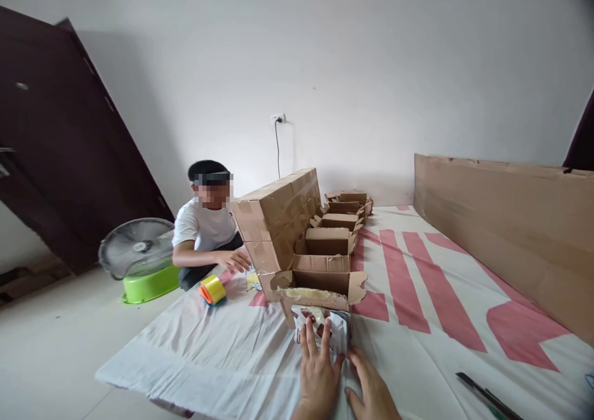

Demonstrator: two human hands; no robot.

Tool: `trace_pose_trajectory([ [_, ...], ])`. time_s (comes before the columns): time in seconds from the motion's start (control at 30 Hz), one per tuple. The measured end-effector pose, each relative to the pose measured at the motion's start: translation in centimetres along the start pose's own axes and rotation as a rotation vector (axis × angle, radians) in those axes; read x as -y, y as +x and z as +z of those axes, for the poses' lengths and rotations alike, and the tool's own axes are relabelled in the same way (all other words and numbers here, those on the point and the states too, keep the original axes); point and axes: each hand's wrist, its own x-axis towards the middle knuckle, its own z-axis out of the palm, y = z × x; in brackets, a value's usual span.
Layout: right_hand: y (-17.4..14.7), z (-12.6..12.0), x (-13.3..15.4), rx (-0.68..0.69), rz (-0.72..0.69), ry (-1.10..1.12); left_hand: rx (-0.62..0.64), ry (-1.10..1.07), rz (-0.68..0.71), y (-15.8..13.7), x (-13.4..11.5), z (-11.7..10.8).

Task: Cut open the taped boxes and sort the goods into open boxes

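A white plastic packet with dark red print [340,332] stands against the near side of an open cardboard box [346,281]. My left hand [318,373] lies on the packet's front with its fingers spread. At the packet's lower right corner is my right hand [371,386], fingers stretched forward and thumb apart; whether it touches the box behind is hidden. More open cardboard boxes [327,242] run in a row away from me, flaps raised. Along their left side stands a wall of stacked, taped cartons [264,219].
A person [204,228] crouches left of the cartons, one hand on the table's edge. Tape rolls [212,290] lie near that hand. A box cutter [487,396] rests at front right. A large cardboard panel [505,222] stands on the right. A fan [139,247] sits on the floor.
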Motion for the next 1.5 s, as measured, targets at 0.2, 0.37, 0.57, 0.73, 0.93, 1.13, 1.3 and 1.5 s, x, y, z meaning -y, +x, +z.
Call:
trace_pose_trajectory([
  [0.2,-0.1,0.2,-0.4,-0.095,-0.039,-0.007,-0.044,-0.143,-0.085,0.8,1.9,-1.5],
  [0.37,-0.1,-0.7,0.6,-0.090,-0.025,0.013,-0.079,-0.248,-0.215,2.4,3.2,-2.1],
  [0.57,0.4,-3.0,3.8,-0.114,0.125,0.193,-0.077,-0.564,-0.427,2.3,3.5,-2.2],
  [0.73,1.7,-3.3,4.2,-0.162,0.225,0.234,-0.091,-0.636,-0.525,1.8,4.4,-1.9],
  [0.93,3.7,-3.3,4.4,-0.204,0.236,0.268,-0.117,-0.732,-0.607,1.6,5.1,-1.3],
  [1.13,3.9,-2.6,5.8,-0.115,0.131,0.303,-0.204,-0.778,-0.706,1.8,6.6,-0.6],
  [1.3,5.3,-4.3,5.2,-0.225,0.186,0.230,-0.196,-0.805,-0.709,1.7,6.7,-0.4],
  [1.5,9.6,-7.8,6.1,-0.327,0.092,0.120,-0.192,-0.833,-0.709,1.6,6.2,-0.4],
])
